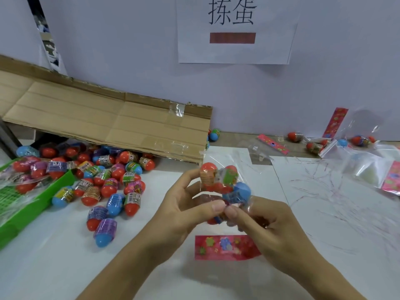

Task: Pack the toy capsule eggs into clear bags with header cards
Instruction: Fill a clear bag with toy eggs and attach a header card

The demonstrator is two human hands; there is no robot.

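Note:
Both hands hold a clear bag [218, 161] above the white table, with several toy capsule eggs [225, 182] inside it, red and blue with printed wraps. My left hand [184, 204] grips the bag from the left, its thumb pinching the plastic near the bag's lower end. My right hand [266, 224] pinches the same spot from the right, thumb tip against the left thumb. A red header card [225, 247] lies flat on the table just below the hands. A loose pile of capsule eggs [108, 182] covers the table at the left.
A green plastic basket [23, 211] with eggs and bags sits at the left edge. A flattened cardboard box [104, 118] leans over the pile. Spare clear bags [363, 163], red cards [334, 122] and a few eggs lie at the back right. A paper sign [236, 29] hangs on the wall.

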